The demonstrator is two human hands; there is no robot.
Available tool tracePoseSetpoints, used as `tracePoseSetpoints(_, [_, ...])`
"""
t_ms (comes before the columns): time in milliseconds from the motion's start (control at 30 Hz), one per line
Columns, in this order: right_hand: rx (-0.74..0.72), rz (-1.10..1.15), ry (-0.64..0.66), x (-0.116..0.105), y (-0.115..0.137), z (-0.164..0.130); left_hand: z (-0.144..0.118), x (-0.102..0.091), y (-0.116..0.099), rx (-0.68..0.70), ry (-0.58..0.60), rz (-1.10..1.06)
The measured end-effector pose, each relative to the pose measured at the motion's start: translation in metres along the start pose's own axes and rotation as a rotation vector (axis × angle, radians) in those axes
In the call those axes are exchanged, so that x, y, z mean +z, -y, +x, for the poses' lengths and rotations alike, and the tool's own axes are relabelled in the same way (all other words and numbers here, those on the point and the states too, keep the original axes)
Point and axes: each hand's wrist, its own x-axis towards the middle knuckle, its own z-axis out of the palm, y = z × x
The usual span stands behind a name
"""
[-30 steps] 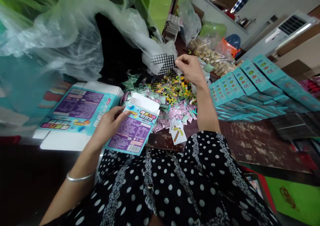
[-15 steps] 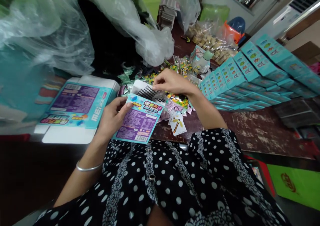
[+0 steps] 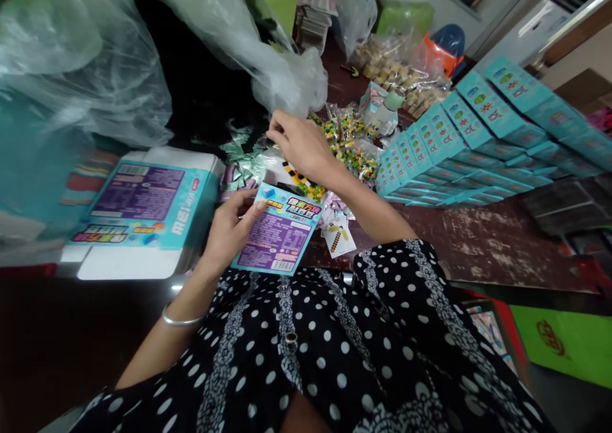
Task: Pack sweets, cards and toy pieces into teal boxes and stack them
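Here the left hand (image 3: 229, 229) grasps a small teal and purple box (image 3: 280, 232) by its left edge, thumb on the printed face, holding it tilted above the lap just in front of the dark wooden table (image 3: 478, 242). The right hand (image 3: 301, 146) reaches forward over the box, fingers curled down onto a heap of small packets (image 3: 344, 146) of coloured beads; whether it grips one cannot be told. A silver bangle (image 3: 179, 320) circles the left wrist. To the left lies a larger flat carton (image 3: 138, 210) with the same teal and purple print. To the right, teal boxes (image 3: 459, 146) stand in slanted rows. A loose card with a pixel figure (image 3: 338, 236) lies just beside the held box. Clear plastic bags (image 3: 95, 57) fill the upper left
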Motion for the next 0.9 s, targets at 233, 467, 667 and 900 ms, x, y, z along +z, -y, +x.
tracePoseSetpoints(233, [0.086,-0.057,-0.047,-0.003,0.012,0.008,-0.005,0.006,0.001,0.016,-0.037,-0.043])
tracePoseSetpoints(467, [0.004,0.024,-0.026,0.003,0.006,-0.002,-0.002,0.009,0.002,0.013,-0.095,-0.064])
tracePoseSetpoints(667, [-0.092,0.155,0.125,0.019,-0.003,-0.024,-0.006,0.010,0.004,0.003,-0.069,-0.058])
tracePoseSetpoints(900, [-0.253,0.383,0.259,-0.004,-0.050,-0.030,-0.004,0.003,0.006,0.018,-0.083,-0.028])
